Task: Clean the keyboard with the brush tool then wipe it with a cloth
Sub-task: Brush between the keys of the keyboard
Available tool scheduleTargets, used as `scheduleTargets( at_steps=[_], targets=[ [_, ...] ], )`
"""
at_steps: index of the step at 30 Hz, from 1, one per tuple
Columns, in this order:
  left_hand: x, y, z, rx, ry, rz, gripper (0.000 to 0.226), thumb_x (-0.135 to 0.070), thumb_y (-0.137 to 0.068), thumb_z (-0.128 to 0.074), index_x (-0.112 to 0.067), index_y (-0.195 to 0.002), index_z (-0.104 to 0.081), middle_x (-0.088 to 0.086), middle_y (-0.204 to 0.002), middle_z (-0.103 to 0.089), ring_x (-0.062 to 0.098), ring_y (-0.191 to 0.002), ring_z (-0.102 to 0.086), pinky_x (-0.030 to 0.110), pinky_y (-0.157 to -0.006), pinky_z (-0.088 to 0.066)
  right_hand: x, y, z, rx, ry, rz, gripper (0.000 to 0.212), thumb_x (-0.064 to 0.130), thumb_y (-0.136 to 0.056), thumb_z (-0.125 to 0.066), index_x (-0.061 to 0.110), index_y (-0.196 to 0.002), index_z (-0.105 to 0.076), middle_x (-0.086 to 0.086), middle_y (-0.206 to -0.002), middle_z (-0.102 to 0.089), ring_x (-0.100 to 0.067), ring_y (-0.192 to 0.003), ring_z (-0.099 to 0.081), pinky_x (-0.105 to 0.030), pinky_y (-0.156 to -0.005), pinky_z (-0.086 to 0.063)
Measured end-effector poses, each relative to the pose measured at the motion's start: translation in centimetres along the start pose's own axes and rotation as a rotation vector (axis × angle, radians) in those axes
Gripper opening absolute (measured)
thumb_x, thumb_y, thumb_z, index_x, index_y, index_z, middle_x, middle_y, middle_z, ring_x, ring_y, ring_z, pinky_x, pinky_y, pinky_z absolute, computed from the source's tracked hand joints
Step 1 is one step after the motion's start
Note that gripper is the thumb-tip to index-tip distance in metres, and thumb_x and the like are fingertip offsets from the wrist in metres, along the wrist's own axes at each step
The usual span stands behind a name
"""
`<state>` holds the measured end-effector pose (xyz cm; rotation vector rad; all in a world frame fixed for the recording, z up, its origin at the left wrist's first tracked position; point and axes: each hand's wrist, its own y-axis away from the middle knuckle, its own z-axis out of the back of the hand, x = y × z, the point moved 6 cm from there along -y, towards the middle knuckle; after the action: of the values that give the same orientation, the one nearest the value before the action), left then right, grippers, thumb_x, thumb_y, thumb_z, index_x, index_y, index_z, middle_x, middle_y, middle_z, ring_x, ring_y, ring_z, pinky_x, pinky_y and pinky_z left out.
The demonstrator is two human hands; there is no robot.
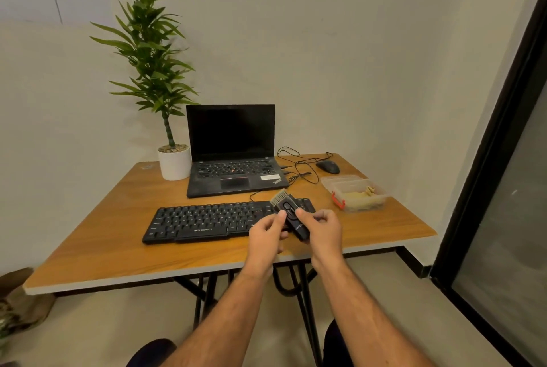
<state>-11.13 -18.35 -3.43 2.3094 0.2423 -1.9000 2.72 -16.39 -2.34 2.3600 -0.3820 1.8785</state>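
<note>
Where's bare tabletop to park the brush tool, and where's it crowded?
Free: the wooden table left of the black external keyboard, below the white plant pot; also the front strip between keyboard and near edge. Crowded: right rear, where cables, black mouse and clear plastic container cluster beside the black laptop.

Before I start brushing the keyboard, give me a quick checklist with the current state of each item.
1. Brush tool in hand: ok, both the left hand and the right hand hold it.
2. Bristles exposed: ok, they stick out at the tool's far end.
3. Bristles on the keys: not ok, the tool is held above the keyboard.
4. Keyboard reachable: ok, it lies flat on the table right under the hands.
5. Cloth ready for wiping: cannot tell, something pale lies in the plastic container.
</note>
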Motion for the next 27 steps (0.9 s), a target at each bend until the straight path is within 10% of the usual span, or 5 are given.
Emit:
scheduleTargets(
  at_steps=[4, 10, 19, 27],
  targets=[
    [-1.2, 0.5, 0.8, 0.018, 0.016, -0.063, 0.021, -0.026, -0.098, -0.061, -0.015, -0.113, -0.071, 0.002, -0.093, -0.071, 0.004, -0.070, -0.063, 0.018, -0.050, -0.044, -0.2, 1.2, -0.9, 0.202, 0.052, 0.010, 0.032, 0.017, -0.085, -0.075, 0.018, -0.111, -0.056, -0.012, -0.103, -0.072, -0.026, -0.093, -0.072, -0.050, -0.079, -0.060],
    [-2.9, 0.9, 0.7, 0.129, -0.001, -0.120, 0.022, -0.020, -0.098, -0.061, -0.019, -0.118, -0.069, 0.003, -0.106, -0.074, 0.010, -0.091, -0.072, 0.019, -0.062, -0.054, 2.1, 1.9, -2.1, 0.341, 0.183, 0.054, 0.026, 0.039, -0.099, -0.052, 0.019, -0.109, -0.066, -0.010, -0.101, -0.071, -0.024, -0.090, -0.072, -0.044, -0.070, -0.062],
    [-3.6, 0.8, -0.5, 0.095, 0.059, -0.137, 0.022, -0.027, -0.095, -0.066, -0.019, -0.114, -0.073, 0.011, -0.104, -0.074, 0.036, -0.100, -0.068, 0.061, -0.085, -0.053, 4.0, 1.4, -2.9, 0.291, 0.359, 0.187, 0.030, 0.045, -0.100, -0.044, 0.021, -0.113, -0.058, -0.010, -0.097, -0.067, -0.024, -0.080, -0.071, -0.033, -0.048, -0.054],
    [-4.6, 1.0, -1.7, 0.063, 0.115, -0.126, 0.020, -0.024, -0.094, -0.067, -0.016, -0.112, -0.074, 0.004, -0.098, -0.076, 0.017, -0.088, -0.070, 0.034, -0.071, -0.057, 4.9, 0.9, -3.1, 0.234, 0.339, 0.254, 0.030, 0.041, -0.101, -0.044, 0.018, -0.113, -0.058, -0.004, -0.101, -0.068, -0.017, -0.092, -0.067, -0.037, -0.075, -0.059]
  ],
)
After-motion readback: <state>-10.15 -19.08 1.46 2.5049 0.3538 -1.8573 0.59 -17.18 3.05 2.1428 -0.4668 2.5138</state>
